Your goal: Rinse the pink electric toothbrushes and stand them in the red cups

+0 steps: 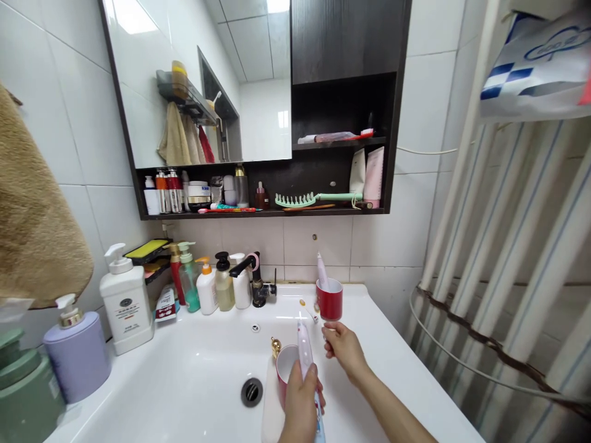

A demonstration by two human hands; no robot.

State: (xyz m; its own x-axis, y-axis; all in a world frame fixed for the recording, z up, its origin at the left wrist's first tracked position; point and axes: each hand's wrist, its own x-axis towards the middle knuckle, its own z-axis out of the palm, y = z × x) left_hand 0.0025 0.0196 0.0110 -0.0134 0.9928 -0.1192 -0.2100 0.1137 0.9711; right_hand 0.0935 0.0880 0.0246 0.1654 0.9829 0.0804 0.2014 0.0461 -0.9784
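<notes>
Centrally, left hand point(301, 403) wrapped firmly around pale pink toothbrush point(305, 347), right hand point(345, 351) (fingertips together, any hold unclear) near red cup point(330, 306).

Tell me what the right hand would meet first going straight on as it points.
For the right hand, probably the small white piece near the red cup on the sink. Depth is unclear; the pink toothbrush in the left hand might come first.
</notes>
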